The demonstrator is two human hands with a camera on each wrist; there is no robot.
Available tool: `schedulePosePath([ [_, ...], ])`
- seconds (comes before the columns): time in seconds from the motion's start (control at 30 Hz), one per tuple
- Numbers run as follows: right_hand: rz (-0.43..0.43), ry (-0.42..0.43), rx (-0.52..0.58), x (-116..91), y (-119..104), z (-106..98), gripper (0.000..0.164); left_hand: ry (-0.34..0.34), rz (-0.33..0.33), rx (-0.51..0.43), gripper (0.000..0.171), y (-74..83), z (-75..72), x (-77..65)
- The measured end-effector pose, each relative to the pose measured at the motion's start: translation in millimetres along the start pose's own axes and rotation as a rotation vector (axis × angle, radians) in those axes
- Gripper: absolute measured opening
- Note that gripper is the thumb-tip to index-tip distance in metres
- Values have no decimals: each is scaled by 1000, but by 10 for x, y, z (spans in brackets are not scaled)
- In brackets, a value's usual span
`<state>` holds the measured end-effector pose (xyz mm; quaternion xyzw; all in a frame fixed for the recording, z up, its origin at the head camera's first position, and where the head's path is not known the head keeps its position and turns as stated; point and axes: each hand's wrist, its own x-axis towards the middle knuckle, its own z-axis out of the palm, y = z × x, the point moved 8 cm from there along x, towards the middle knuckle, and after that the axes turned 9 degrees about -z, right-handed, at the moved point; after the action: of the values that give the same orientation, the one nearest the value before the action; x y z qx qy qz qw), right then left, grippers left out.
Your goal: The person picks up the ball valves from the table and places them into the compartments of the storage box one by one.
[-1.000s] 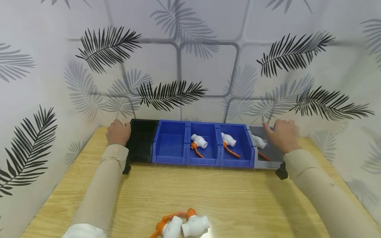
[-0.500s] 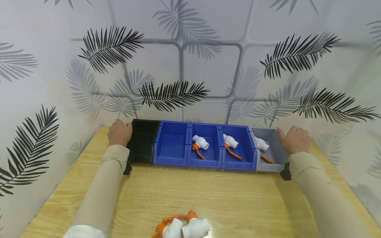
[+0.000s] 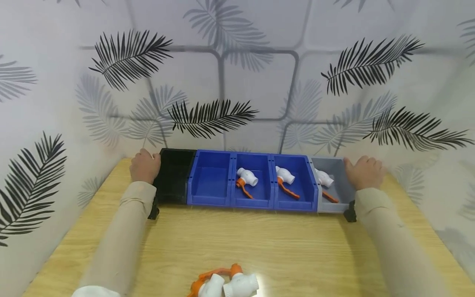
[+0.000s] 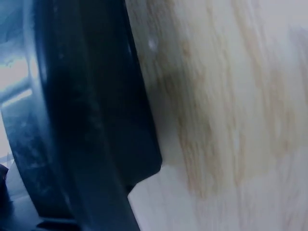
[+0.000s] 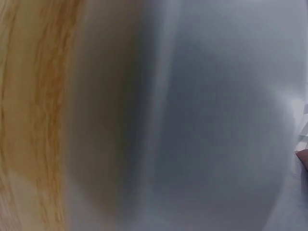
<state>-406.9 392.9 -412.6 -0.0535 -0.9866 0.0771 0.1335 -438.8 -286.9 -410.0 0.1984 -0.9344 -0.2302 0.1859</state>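
In the head view my left hand point(image 3: 144, 166) grips the outer side of the black bin point(image 3: 174, 175) at the row's left end. My right hand point(image 3: 365, 172) holds the outer wall of the grey bin point(image 3: 343, 185) at the right end; its fingertips are partly hidden. White ball valves with orange handles lie one each in the grey bin, the right blue bin point(image 3: 306, 194) and the middle blue bin point(image 3: 256, 161). No valve is in the left blue bin point(image 3: 211, 185) or the black bin. The black bin's wall point(image 4: 96, 120) fills much of the left wrist view.
Two more white valves point(image 3: 243, 285) with orange handles lie together at the table's near side. Black clips point(image 3: 350, 212) sit at the row's front corners. Behind the wooden table point(image 3: 241, 235) rises a leaf-patterned wall point(image 3: 259, 90).
My right hand has moved outward from over the grey bin to its right wall. The left hand has stayed at the black bin, and the valves lie as before.
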Motion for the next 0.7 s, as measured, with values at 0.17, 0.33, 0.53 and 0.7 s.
schedulePosePath([
  [0.17,30,-23,17,-16,19,55,87,24,26,-8,31,-10,-12,0],
  [0.33,38,-47,41,-30,-9,70,89,42,73,-2,29,37,-87,-20],
  [0.53,66,-101,57,-35,6,84,93,93,136,20,24,154,-183,-80],
  [0.7,85,-131,53,-57,42,84,92,148,194,33,21,196,-145,-121],
])
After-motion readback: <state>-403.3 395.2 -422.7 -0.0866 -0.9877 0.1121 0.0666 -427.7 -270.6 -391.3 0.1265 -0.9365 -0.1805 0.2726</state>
